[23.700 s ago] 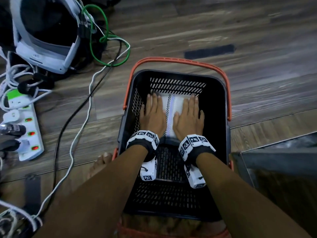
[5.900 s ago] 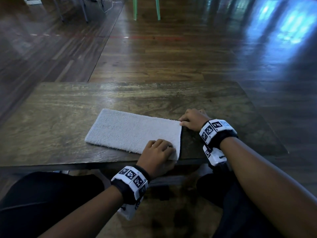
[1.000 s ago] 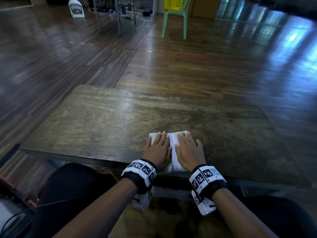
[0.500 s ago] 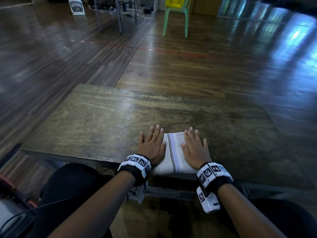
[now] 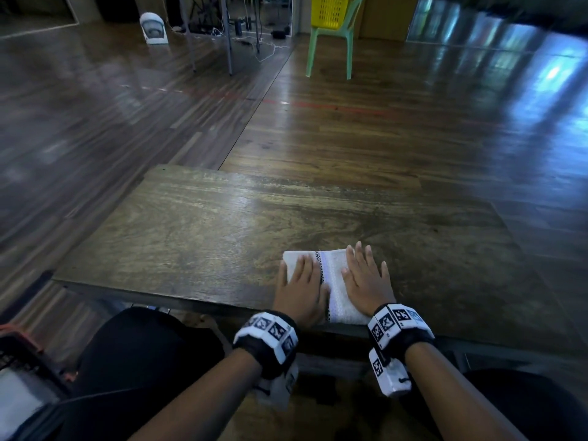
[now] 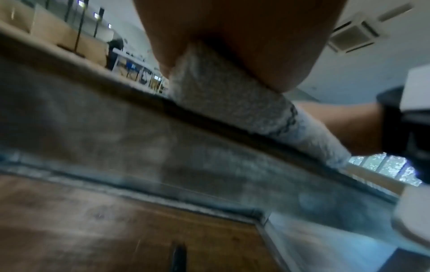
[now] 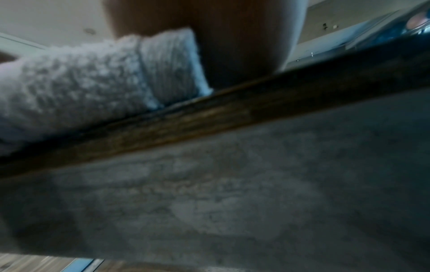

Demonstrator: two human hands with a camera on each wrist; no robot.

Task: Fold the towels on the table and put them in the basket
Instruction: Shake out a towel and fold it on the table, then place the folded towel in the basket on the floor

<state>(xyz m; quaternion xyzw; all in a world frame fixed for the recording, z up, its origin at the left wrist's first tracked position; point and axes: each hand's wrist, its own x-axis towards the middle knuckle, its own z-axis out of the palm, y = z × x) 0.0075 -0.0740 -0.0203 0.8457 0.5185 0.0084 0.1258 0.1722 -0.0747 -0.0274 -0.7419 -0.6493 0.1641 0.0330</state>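
Both palms are sliding rightward with the folded towel (image 5: 334,281) since the previous frame; left hand (image 5: 300,291) and right hand (image 5: 366,284) are pressing flat, fingers spread, at the worktop (image 5: 206,237) near edge; pressing evenly is keeping layers aligned before lifting toward the basket (image 5: 19,351).

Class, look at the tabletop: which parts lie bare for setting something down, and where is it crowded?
The table is bare from its far edge down to the folded towel, and left of the towel to the left edge. A bare patch also lies right of the right hand. It is crowded at the near edge, where the left hand and right hand press the towel.
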